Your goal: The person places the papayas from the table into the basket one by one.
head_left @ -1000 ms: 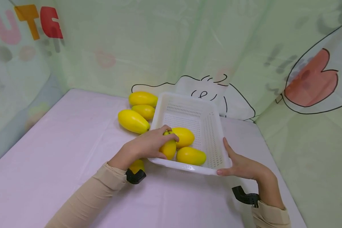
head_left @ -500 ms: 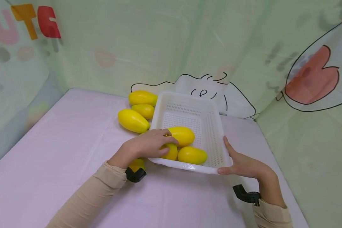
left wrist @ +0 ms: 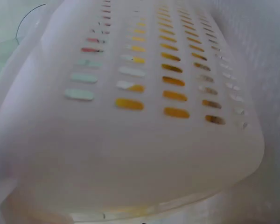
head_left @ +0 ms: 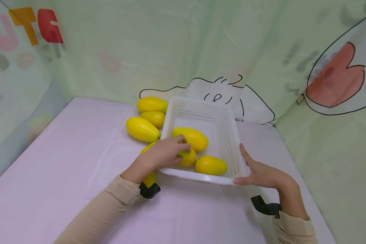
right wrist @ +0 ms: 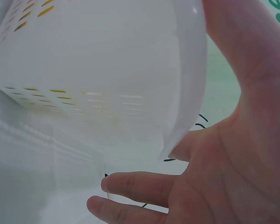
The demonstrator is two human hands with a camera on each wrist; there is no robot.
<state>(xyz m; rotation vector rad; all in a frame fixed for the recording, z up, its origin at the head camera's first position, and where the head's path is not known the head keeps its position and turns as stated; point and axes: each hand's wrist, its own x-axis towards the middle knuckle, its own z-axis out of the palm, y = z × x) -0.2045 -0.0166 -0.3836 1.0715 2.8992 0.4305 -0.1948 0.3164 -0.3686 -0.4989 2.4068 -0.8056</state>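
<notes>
A white plastic basket [head_left: 224, 135] with slotted walls stands in the middle of the head view. My left hand [head_left: 163, 152] reaches over its left rim, fingers curled on a yellow mango [head_left: 188, 157] in the near part. Behind that lies a second mango [head_left: 192, 138]; a third mango [head_left: 211, 165] lies to the right, near the front wall. My right hand [head_left: 262, 174] holds the near right corner, thumb at the front rim and a finger along the right side. In the right wrist view, other fingers [right wrist: 140, 186] extend straight below the rim. The left wrist view shows only the basket's outer wall [left wrist: 107, 154].
Left of the basket, a long mango [head_left: 142, 129], a small mango [head_left: 153, 119] and a back mango [head_left: 152, 104] lie on the pale cloth [head_left: 88, 135]. More yellow fruit [head_left: 149, 179] shows partly under my left wrist. A printed curtain [head_left: 140, 44] encloses the table's back and sides.
The mango under my left hand has shifted right and lies flatter. The one behind it has turned and moved back; the front one slid right. My right hand stays at the corner.
</notes>
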